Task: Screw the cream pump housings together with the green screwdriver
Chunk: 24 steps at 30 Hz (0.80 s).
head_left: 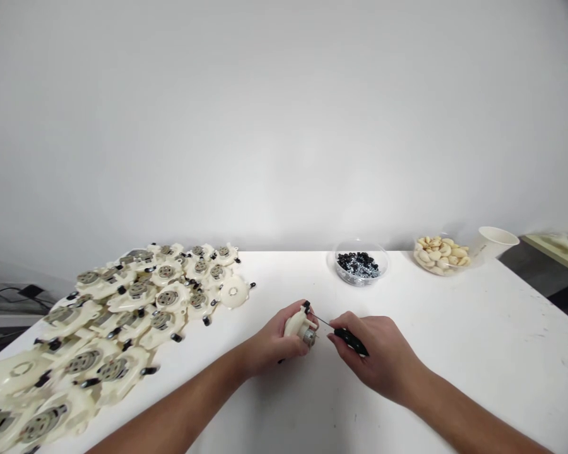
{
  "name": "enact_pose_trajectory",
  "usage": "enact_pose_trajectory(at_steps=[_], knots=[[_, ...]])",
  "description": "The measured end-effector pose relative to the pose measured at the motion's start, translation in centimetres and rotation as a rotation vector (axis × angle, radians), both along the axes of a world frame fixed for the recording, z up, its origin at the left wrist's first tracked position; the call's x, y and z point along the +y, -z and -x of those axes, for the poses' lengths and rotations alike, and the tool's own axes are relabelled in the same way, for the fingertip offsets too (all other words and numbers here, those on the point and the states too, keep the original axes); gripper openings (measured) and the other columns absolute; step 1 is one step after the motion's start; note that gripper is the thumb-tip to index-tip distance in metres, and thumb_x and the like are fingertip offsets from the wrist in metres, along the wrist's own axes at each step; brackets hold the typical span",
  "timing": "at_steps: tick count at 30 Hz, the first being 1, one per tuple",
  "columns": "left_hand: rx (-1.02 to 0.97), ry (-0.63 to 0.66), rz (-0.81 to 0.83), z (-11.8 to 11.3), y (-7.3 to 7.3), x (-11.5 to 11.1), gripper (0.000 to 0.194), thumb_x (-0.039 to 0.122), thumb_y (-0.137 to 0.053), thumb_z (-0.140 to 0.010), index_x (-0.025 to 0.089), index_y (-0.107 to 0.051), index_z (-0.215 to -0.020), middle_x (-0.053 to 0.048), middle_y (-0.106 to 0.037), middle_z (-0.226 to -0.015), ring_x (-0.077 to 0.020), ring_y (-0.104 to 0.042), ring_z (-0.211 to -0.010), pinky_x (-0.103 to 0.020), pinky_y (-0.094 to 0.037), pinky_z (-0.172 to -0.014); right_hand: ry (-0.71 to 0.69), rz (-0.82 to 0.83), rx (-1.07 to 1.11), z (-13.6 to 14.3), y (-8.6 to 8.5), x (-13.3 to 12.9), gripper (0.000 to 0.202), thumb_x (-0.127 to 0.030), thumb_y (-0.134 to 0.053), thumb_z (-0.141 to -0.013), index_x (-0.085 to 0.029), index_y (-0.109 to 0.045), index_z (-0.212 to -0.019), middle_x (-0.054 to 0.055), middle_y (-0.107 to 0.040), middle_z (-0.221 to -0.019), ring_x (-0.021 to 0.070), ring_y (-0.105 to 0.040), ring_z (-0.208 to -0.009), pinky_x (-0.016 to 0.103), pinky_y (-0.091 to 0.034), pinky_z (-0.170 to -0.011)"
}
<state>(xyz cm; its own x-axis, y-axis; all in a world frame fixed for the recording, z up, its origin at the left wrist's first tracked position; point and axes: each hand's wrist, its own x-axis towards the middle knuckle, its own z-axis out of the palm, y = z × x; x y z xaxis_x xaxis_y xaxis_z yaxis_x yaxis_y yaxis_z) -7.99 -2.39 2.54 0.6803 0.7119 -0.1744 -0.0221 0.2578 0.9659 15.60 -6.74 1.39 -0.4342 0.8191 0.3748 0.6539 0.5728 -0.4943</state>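
My left hand [278,342] is closed around a cream plastic motor housing [295,324], with a silver motor [309,337] set in it. A small black fitting [306,306] sits at the top of this housing. My right hand [376,347] grips the dark handle of a screwdriver [351,341]. Its thin shaft points left and up, and the tip reaches the housing near the black fitting. Whether the tip sits in a screw is too small to tell.
Many similar motor housings [168,296] with black fittings cover the table's left side. Toward the back stands a clear bowl [343,275] of black parts and screws. A second clear bowl holds cream pieces [442,252], beside a white cup [495,243]. A wall rises behind.
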Motion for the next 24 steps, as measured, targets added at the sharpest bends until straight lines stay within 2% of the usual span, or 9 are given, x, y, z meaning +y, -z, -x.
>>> enact_pose_trajectory(at_steps=[3, 6, 11, 18, 24], knots=[[0.032, 0.062, -0.033, 0.2, 0.0, 0.2, 0.045, 0.004, -0.065, -0.06, 0.019, -0.055, -0.102, 0.0, -0.051, -0.088, -0.0137, -0.045, -0.077, -0.025, -0.033, -0.065, 0.001, 0.06, 0.015, -0.1, -0.1, -0.1, 0.01, -0.032, -0.048, -0.104, -0.026, -0.056, -0.106, -0.003, -0.065, -0.066, 0.0157, -0.056, -0.052, 0.027, -0.035, -0.056], [0.036, 0.093, -0.067, 0.4, -0.1, 0.3, 0.046, 0.003, -0.062, -0.06, 0.019, -0.053, -0.102, 0.0, -0.05, -0.09, -0.0135, -0.044, -0.078, -0.026, -0.033, -0.065, 0.0, 0.169, 0.065, 0.0, -0.5, -0.2, 0.011, -0.034, -0.048, -0.104, -0.027, -0.057, -0.105, -0.004, -0.061, -0.065, 0.0149, -0.051, -0.052, 0.027, -0.033, -0.055], [0.057, 0.093, -0.106, 0.4, -0.2, 0.1, 0.043, 0.003, -0.06, -0.062, 0.018, -0.051, -0.102, 0.002, -0.048, -0.085, -0.0127, -0.042, -0.075, -0.026, -0.031, -0.063, 0.045, 0.464, 0.314, 0.7, -0.6, -0.7, 0.016, -0.042, -0.051, -0.104, -0.027, -0.056, -0.099, -0.007, -0.051, -0.06, 0.0132, -0.041, -0.052, 0.025, -0.029, -0.053], [0.053, 0.082, -0.141, 0.3, 0.0, 0.0, 0.042, 0.002, -0.06, -0.064, 0.019, -0.05, -0.1, 0.002, -0.048, -0.085, -0.0118, -0.042, -0.074, -0.025, -0.032, -0.064, 0.125, 0.734, 0.611, 1.5, -0.2, -0.7, 0.027, -0.05, -0.06, -0.099, -0.024, -0.057, -0.094, -0.01, -0.038, -0.057, 0.0103, -0.03, -0.053, 0.025, -0.02, -0.049], [0.073, 0.084, -0.172, 0.4, 0.1, -0.2, 0.042, 0.001, -0.059, -0.065, 0.02, -0.048, -0.101, 0.003, -0.047, -0.086, -0.0112, -0.041, -0.074, -0.024, -0.032, -0.062, 0.059, 0.956, 0.914, 1.5, 0.4, -0.2, 0.029, -0.049, -0.066, -0.096, -0.023, -0.055, -0.09, -0.012, -0.033, -0.052, 0.0071, -0.022, -0.046, 0.024, -0.015, -0.045]])
